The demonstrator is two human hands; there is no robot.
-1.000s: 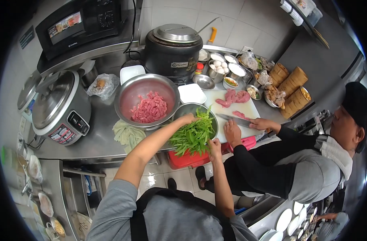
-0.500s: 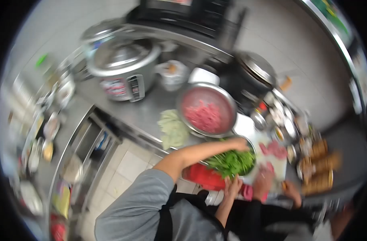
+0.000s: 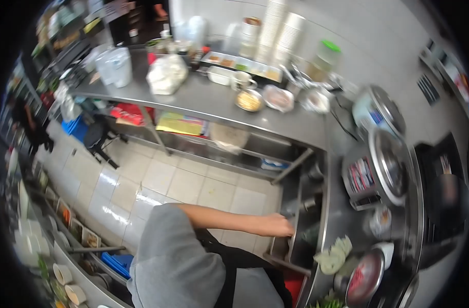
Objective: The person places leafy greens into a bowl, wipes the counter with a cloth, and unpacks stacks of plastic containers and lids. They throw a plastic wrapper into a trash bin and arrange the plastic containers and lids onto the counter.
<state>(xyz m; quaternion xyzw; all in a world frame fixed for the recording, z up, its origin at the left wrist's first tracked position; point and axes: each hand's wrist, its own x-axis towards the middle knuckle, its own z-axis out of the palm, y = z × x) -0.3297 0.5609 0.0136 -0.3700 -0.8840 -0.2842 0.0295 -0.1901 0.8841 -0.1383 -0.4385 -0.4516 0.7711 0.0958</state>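
Observation:
My left hand [image 3: 276, 225] reaches out from the grey sleeve, over the floor, to the front of the compartments under the metal counter [image 3: 339, 205]. Its fingers look curled closed, and whatever they may hold is hidden. Beyond it on the counter lie pale green leaves [image 3: 333, 256], a metal bowl of pink meat [image 3: 365, 277] and leafy greens [image 3: 326, 303] at the bottom edge. My right hand is out of view.
A large cooker [image 3: 370, 174] and a second cooker [image 3: 370, 110] stand at the right. The back counter [image 3: 203, 105] holds a white bag [image 3: 166, 74], stacked cups [image 3: 288, 38] and small bowls. A person [image 3: 26, 120] stands far left near a black stool [image 3: 97, 138].
The view has swung left, bringing in the back counter and floor. My left hand has left the greens for the compartments. My right hand and the hands beside it have gone out of view.

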